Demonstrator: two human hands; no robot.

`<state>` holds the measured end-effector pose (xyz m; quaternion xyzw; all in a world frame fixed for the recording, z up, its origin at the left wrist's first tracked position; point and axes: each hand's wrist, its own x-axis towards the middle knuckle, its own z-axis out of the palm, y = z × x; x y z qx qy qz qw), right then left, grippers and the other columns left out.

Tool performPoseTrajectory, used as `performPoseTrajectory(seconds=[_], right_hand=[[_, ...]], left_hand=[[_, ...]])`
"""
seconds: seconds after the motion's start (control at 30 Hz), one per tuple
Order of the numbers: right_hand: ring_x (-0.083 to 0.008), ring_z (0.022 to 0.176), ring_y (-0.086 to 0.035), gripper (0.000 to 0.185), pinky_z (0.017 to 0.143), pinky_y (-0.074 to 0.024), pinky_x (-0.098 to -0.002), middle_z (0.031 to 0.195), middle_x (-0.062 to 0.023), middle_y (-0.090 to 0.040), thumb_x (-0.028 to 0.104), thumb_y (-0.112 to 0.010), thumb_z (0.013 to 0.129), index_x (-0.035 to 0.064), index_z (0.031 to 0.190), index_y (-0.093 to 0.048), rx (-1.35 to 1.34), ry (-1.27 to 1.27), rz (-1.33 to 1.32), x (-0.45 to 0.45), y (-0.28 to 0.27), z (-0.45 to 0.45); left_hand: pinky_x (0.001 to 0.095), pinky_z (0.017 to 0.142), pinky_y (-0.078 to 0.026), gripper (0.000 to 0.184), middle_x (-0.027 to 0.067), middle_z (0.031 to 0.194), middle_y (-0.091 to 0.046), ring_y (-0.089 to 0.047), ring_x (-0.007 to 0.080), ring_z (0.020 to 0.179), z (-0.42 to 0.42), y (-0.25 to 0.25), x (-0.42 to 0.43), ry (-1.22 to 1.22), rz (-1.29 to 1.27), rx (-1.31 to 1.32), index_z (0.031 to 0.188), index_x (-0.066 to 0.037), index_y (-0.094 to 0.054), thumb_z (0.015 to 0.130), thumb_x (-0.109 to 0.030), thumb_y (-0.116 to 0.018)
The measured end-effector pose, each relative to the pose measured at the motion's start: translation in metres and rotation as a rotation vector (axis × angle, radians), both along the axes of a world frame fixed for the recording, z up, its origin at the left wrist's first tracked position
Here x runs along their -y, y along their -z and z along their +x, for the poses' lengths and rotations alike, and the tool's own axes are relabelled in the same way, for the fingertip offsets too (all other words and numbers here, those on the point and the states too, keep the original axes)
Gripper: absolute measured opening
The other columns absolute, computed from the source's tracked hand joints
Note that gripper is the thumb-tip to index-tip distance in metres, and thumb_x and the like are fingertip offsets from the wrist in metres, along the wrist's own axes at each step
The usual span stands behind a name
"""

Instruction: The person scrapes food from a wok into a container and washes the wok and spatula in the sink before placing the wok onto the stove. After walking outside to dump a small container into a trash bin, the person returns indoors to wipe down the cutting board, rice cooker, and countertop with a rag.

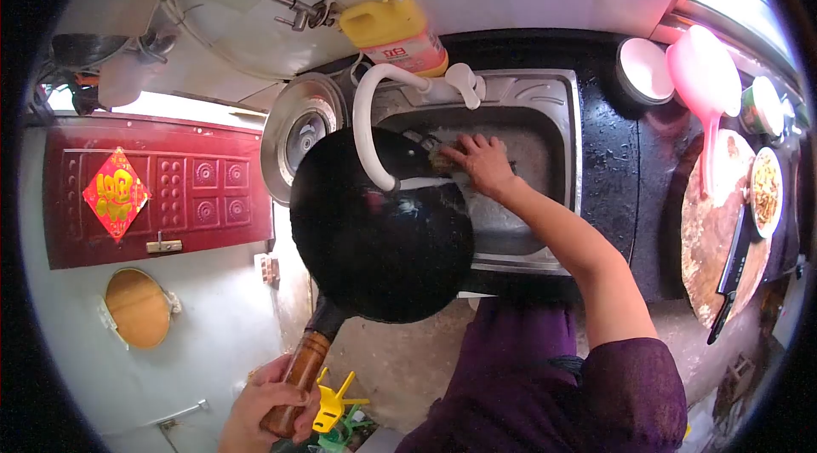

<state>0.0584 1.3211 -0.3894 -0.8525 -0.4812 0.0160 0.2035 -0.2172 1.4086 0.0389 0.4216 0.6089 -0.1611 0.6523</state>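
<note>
My left hand [277, 398] is wrapped around the wooden handle [306, 361] of a black wok [374, 240]. The wok is held over the left part of a steel sink [572, 125], partly covering its basin. Above the wok arches a white faucet [364, 104]. From its spout a whitish streak like running water [425, 183] crosses the wok's right side. My right hand [483, 163] reaches into the basin beside the wok's rim, fingers bent over a small brownish clump [441, 160]. What that clump is, I cannot make out.
Behind the sink stands a yellow detergent jug [387, 27]; a round metal lid [285, 129] leans left. On the right counter are stacked bowls [644, 70], a pink ladle-shaped scoop [705, 70], a cutting board [702, 223], a cleaver [732, 270] and a bowl of food [766, 189].
</note>
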Motion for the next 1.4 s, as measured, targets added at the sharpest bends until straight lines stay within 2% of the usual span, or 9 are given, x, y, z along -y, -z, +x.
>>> performPoseTrajectory(seconds=[0.17,0.43,0.63,0.67,0.7,0.87,1.1,1.23,1.4], right_hand=[[-0.0304,0.127,-0.041,0.069,0.1,-0.0368,-0.0452,0.138,-0.0101,-0.043,0.003,-0.06,0.072,0.014,0.138,-0.042,0.024,0.172,0.392,0.015,-0.056,0.015],[-0.0302,0.139,-0.029,0.083,0.108,-0.0276,-0.0519,0.151,-0.0131,-0.03,0.018,-0.064,0.073,0.0053,0.146,-0.027,0.13,0.287,0.096,0.024,-0.057,0.021],[-0.0316,0.127,-0.045,0.057,0.103,-0.0311,-0.0571,0.129,-0.0155,-0.053,0.014,-0.062,0.074,0.0045,0.129,-0.049,0.116,0.23,0.108,0.062,-0.067,-0.051],[-0.0336,0.101,-0.062,0.039,0.092,-0.0428,-0.0548,0.1,-0.0153,-0.066,0.01,-0.061,0.072,0.0056,0.111,-0.059,-0.233,0.114,-0.099,0.065,-0.087,-0.072],[-0.0346,0.082,-0.066,0.021,0.077,-0.0519,-0.0463,0.085,-0.0157,-0.067,0.007,-0.056,0.078,0.0074,0.098,-0.062,-0.453,0.065,0.133,0.068,-0.084,-0.105],[-0.0223,0.083,-0.068,0.05,0.079,-0.053,-0.0367,0.097,-0.0096,-0.069,0.046,-0.045,0.098,0.0055,0.123,-0.059,-1.394,-0.636,0.057,0.056,-0.161,-0.258],[-0.0131,0.095,-0.059,0.051,0.079,-0.0512,-0.0295,0.106,-0.0043,-0.061,0.047,-0.044,0.098,0.0036,0.124,-0.049,-2.52,-0.823,0.601,0.014,-0.203,-0.405],[-0.0101,0.097,-0.059,0.036,0.079,-0.0504,-0.0262,0.106,-0.0028,-0.059,0.037,-0.053,0.097,0.0061,0.114,-0.05,-2.433,-0.391,0.621,0.025,-0.191,-0.465],[-0.0014,0.055,-0.042,0.032,0.05,-0.0366,-0.017,0.067,0.0088,-0.046,0.042,-0.057,0.094,0.0105,0.091,-0.055,-2.333,-0.491,0.767,0.053,-0.201,-0.526]], left_hand=[[0.0337,0.033,-0.042,0.048,0.0154,0.07,-0.056,-0.051,0.0216,0.041,-0.009,-0.005,0.013,0.063,0.203,-0.036,0.11,0.004,-0.044,0.066,-0.006,-0.06],[0.0335,0.041,-0.047,0.055,0.015,0.077,-0.057,-0.058,0.0228,0.049,-0.036,0.001,0.009,0.136,0.286,-0.191,0.119,0.004,-0.039,0.068,-0.001,-0.06],[0.0338,0.041,-0.047,0.053,0.0149,0.077,-0.057,-0.057,0.0225,0.048,-0.058,0.007,0.006,0.173,0.241,-0.111,0.117,0.003,-0.039,0.068,0.0,-0.06],[0.0335,0.04,-0.047,0.052,0.0146,0.077,-0.056,-0.057,0.0222,0.048,-0.062,0.009,0.006,0.192,0.244,-0.095,0.116,0.003,-0.039,0.069,0.0,-0.06],[0.0331,0.04,-0.047,0.05,0.0142,0.077,-0.056,-0.057,0.0219,0.048,-0.066,0.01,0.007,0.208,0.248,-0.079,0.115,0.002,-0.04,0.07,0.0,-0.06],[0.0315,0.039,-0.046,0.042,0.0113,0.073,-0.055,-0.055,0.0197,0.047,-0.11,0.025,0.003,0.262,0.226,0.086,0.11,0.002,-0.042,0.072,-0.004,-0.059],[0.0306,0.039,-0.044,0.022,0.009,0.069,-0.053,-0.053,0.0179,0.049,-0.21,0.1,0.011,0.124,0.016,0.469,0.097,-0.001,-0.049,0.078,-0.008,-0.055],[0.0306,0.042,-0.046,0.015,0.0093,0.067,-0.051,-0.052,0.0195,0.051,-0.268,0.133,0.022,-0.066,-0.178,0.665,0.088,-0.002,-0.05,0.081,-0.015,-0.052],[0.0297,0.037,-0.042,0.021,0.0072,0.067,-0.048,-0.05,0.0163,0.051,-0.335,0.135,0.055,-0.138,-0.194,0.822,0.091,-0.003,-0.047,0.078,-0.018,-0.054]])
